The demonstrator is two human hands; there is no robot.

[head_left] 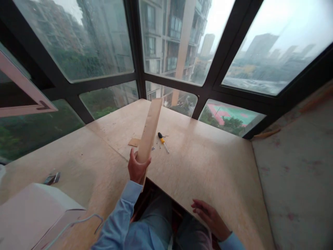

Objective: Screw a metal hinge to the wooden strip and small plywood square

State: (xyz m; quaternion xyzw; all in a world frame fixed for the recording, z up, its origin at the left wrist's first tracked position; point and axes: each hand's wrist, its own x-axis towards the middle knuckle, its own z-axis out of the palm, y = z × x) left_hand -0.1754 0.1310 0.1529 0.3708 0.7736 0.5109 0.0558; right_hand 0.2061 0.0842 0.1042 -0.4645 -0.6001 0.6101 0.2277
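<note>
My left hand (138, 167) is wrapped round the lower part of a long, pale wooden board (150, 128), which tilts up and away over the tabletop. Fingers and thumb grip its two edges. At the table's front edge, my right hand (208, 216) rests with loosely bent fingers and nothing in it. Beyond the board's right side lies a screwdriver (162, 140) with a black and yellow handle, several tiny screw-like bits near it. A small brown flat piece (134, 142) lies just left of the board, partly covered by it.
A white box (39, 211) stands at the lower left, with a pale cable (83, 219) in front. Behind it are small dark items (52, 178) on the tabletop (213, 166). Dark-framed windows border the far edge, a wall (293, 173) the right. A pink-framed panel (26, 83) juts in from the left.
</note>
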